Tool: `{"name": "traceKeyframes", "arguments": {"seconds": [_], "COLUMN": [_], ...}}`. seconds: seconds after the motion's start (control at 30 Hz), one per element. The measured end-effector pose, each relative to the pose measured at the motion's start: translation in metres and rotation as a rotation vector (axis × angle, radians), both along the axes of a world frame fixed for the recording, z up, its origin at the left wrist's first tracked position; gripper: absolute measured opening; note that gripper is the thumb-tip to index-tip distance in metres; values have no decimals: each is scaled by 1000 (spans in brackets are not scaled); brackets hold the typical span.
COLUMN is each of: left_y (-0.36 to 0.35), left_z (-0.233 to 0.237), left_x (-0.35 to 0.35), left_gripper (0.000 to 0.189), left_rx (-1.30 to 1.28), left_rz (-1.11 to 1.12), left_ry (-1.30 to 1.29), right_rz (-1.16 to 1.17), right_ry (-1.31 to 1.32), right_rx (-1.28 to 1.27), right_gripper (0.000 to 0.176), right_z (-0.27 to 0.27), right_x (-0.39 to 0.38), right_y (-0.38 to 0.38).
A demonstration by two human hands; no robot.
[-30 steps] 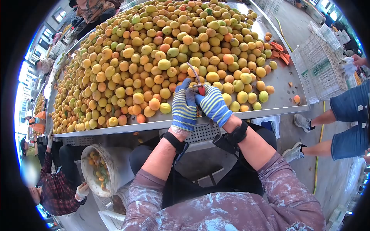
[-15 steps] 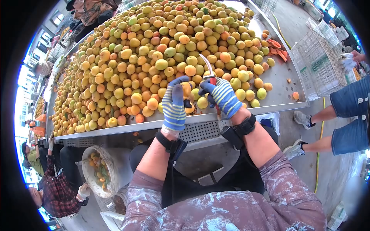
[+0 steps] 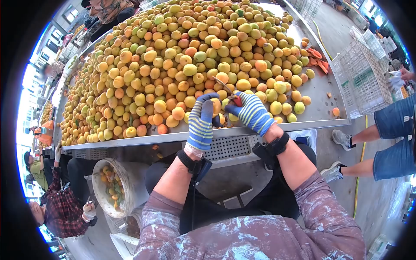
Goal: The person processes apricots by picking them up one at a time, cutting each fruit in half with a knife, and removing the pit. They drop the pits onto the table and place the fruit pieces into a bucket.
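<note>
The gloved left hand is pinching a fruit; the right hand, just apart, is gripping a red-handled knife, calling for care.

We see only part of the held fruit past the left hand, and little of the red handle inside the right hand. The frame crops a person in shorts at three o'clock.
</note>
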State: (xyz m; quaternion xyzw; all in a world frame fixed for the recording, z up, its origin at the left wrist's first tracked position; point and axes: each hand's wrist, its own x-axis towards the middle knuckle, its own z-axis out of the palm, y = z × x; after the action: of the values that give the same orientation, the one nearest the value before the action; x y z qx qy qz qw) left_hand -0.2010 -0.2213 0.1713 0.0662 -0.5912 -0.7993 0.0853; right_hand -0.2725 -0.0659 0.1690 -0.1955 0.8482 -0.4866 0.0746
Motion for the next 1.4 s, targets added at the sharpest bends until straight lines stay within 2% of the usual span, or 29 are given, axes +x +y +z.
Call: {"name": "traceKeyframes", "arguments": {"seconds": [0.03,0.1,0.13,0.17,0.23,0.3,0.33,0.37,0.4,0.43,0.47,0.5,0.57,0.6,0.63,0.7,0.73,0.8,0.97,1.03,1.13,1.23,1.3,1.37,1.4], "left_y": [-3,-7,3,1,12,18,20,19,17,15,15,17,31,36,38,27,24,21,18,16,14,17,26,29,28], "left_z": [5,15,19,16,-9,-13,-14,-20,-32,-45,-53,-68,-92,-89,-104,-162,-175,-182,-173,-172,-172,-135,-71,-18,0], "left_x": [5,15,25,30,39,42,41,42,42,42,43,45,50,59,69,88,89,87,101,108,111,104,82,63,53], "left_gripper": [35,36,33,28,25,24,30,30,34,39,52,52,63,69,68,46,46,27,25,25,23,21,17,13,14], "left_rx": [-2,-128,-228,-410,-552,-921,-1032,-1035,-1156,-1275,-1324,-1324,-1382,-1462,-1536,-1585,-1587,-1651,-1664,-1668,-1660,-1638,-1244,-1066,-1115], "left_rz": [-1,-478,-530,-696,-830,-883,-923,-924,-876,-826,-757,-761,-917,-1021,-1043,-1012,-1015,-967,-1040,-1074,-1155,-1190,-1055,-644,-469], "left_ry": [0,-110,-76,-62,57,99,11,11,63,117,182,178,-97,-199,-204,-144,-147,-177,-157,-155,-181,-177,-68,188,155], "right_rz": [-1,-20,-42,-42,-142,-148,-124,-99,-92,-94,-99,-103,-105,-114,-121,-123,-122,-115,-106,-88,-91,-92,-91,-127,-128], "right_ry": [0,68,128,127,84,154,228,302,344,344,310,272,239,259,277,269,305,366,388,295,292,314,324,348,385], "right_rx": [-2,31,122,123,115,121,116,110,98,97,102,106,67,84,103,113,97,100,74,91,64,37,28,92,68], "right_gripper": [34,38,46,46,42,36,34,32,29,29,27,25,25,25,25,25,27,30,32,26,27,26,26,26,26], "right_z": [-3,2,-7,-6,-3,-7,-10,-13,-11,-10,-2,2,3,4,4,5,3,0,2,9,10,7,8,10,3], "right_x": [-1,-2,-5,-5,-1,-1,-2,-2,-1,-1,0,2,0,0,-1,1,2,2,3,3,3,3,4,7,4], "right_y": [3,8,11,12,13,13,14,14,14,15,15,15,15,17,18,18,19,21,23,23,24,26,26,27,27]}}
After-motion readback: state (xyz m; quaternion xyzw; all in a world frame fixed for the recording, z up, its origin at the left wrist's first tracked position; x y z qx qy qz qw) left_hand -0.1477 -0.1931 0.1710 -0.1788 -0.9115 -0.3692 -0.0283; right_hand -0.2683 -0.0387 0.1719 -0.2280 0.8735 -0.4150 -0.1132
